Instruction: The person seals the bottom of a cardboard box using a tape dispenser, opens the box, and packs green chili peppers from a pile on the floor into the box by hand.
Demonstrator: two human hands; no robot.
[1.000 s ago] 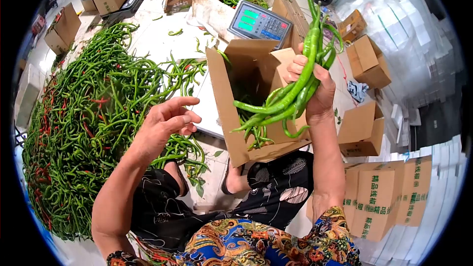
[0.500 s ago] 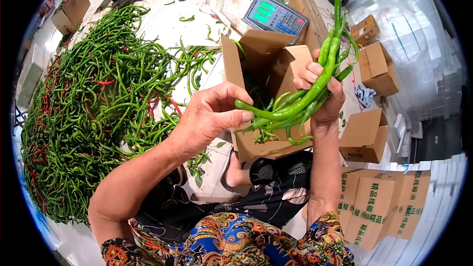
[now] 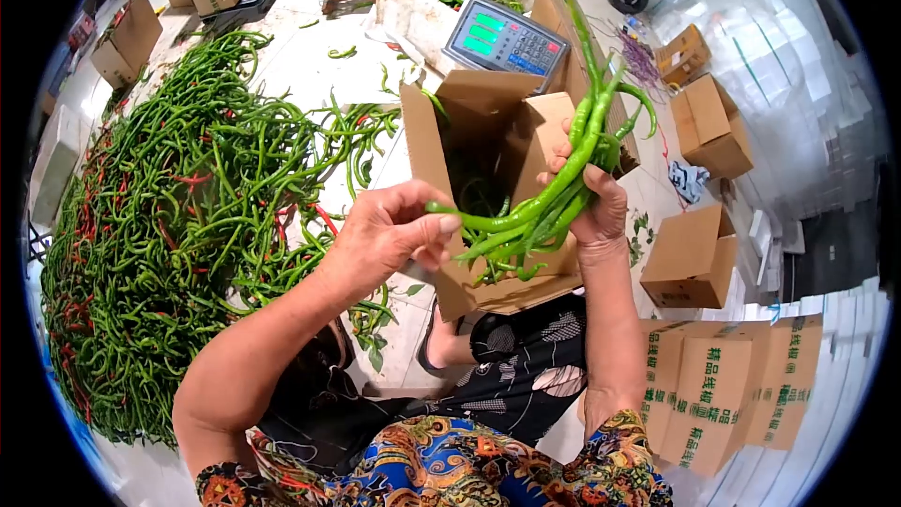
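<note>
Long green chili peppers (image 3: 564,190) lie bunched in my right hand (image 3: 601,202), whose fingers and thumb wrap round them. Their stem ends point up and away to the right. At the bunch's lower left, my left hand (image 3: 392,230) has thumb and forefinger closed on the tip of one long pepper. Both hands are above or beside an open cardboard box (image 3: 424,141) with its flaps up. More green peppers show in the box's dark inside, partly hidden by the bunch.
A big pile of green chilies (image 3: 178,225), some red, covers the floor at left. Behind the box are a lit digital scale display (image 3: 507,38) and a white foam bin (image 3: 399,5). Cardboard cartons (image 3: 690,258) and printed boxes (image 3: 713,385) stand at right.
The view has shifted a little. My hands and the bunch appear slightly farther left, and the bunch's top has dropped. Both hands keep their hold on the peppers.
</note>
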